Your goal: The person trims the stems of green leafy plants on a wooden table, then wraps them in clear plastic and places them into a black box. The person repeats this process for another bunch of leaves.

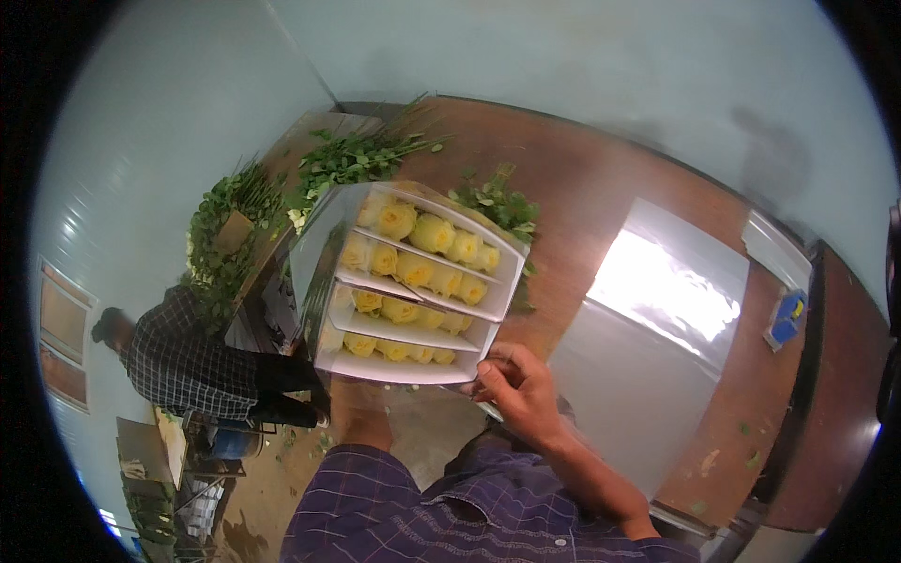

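Note:
A bunch of yellow roses stands before me in several rows, parted by white cardboard strips. A white cardboard wrap surrounds the heads, and clear film shows on its left side. My right hand is at the wrap's lower right corner, thumb and fingers closed on its edge. From below, my left forearm runs up behind the bunch, which hides my left hand and its grip.
Grey sheeting covers part of the brown table. A blue tape dispenser lies at right. Cut leafy stems are heaped at the far left, with more greenery behind the bunch. Another person bends over at left.

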A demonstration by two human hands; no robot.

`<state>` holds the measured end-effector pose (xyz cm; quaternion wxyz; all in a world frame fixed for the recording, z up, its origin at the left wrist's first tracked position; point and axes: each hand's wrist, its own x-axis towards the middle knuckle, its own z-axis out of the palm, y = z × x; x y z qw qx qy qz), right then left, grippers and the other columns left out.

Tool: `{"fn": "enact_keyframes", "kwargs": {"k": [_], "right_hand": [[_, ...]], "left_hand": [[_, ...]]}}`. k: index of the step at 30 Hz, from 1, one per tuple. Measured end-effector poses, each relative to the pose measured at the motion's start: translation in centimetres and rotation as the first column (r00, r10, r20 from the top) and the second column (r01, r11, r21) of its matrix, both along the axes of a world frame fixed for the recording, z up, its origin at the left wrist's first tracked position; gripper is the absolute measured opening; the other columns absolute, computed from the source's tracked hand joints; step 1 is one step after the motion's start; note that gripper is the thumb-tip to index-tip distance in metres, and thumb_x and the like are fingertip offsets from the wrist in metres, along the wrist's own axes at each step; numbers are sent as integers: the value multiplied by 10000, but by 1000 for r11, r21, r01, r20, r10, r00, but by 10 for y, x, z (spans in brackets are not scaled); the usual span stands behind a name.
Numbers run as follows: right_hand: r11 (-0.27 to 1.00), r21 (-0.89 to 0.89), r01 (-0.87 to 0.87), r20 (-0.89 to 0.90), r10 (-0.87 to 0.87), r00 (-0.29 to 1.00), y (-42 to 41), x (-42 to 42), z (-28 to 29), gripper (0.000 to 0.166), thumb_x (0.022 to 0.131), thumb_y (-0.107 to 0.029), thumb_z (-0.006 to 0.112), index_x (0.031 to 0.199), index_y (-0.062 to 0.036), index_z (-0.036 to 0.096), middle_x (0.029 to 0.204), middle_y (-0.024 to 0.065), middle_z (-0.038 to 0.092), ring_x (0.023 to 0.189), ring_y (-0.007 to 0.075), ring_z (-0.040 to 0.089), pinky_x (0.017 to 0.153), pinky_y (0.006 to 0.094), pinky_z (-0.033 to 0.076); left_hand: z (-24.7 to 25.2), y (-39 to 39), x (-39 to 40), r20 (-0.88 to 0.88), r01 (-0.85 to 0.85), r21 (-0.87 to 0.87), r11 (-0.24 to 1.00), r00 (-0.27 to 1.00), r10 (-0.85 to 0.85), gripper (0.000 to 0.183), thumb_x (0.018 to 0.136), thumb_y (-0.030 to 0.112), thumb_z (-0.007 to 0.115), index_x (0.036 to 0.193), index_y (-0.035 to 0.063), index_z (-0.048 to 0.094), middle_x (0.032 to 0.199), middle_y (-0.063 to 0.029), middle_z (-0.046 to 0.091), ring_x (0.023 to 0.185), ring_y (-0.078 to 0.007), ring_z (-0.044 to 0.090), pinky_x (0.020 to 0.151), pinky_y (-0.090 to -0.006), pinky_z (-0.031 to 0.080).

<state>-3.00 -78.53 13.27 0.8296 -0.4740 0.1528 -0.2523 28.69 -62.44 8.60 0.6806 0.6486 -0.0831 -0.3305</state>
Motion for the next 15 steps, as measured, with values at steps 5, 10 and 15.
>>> {"fn": "enact_keyframes", "kwargs": {"k": [5,10,15], "right_hand": [[985,-31,-172,-39,171,985,19,66,-34,356,1013,-100,549,1311,65,445,1123,164,678,1005,221,692,775,331,591],[940,43,-338,-78,341,937,73,165,-56,406,1016,-113,557,1366,47,429,1263,160,616,1125,245,636,878,359,567],[870,116,-478,-102,490,866,83,224,-68,403,1004,-104,567,1356,50,445,1332,170,581,1173,255,616,928,371,553]], "left_hand": [[5,11,56,41,35,104,994,998,-40,878,843,646,628,1492,102,396,1412,-235,480,1232,-360,539,987,-485,488],[41,41,134,80,116,213,970,988,-136,901,834,655,632,1502,104,386,1428,-242,467,1250,-367,528,994,-488,483],[74,51,199,156,178,288,941,961,-229,923,825,664,636,1513,106,375,1445,-249,453,1267,-373,517,1000,-491,477]]}}
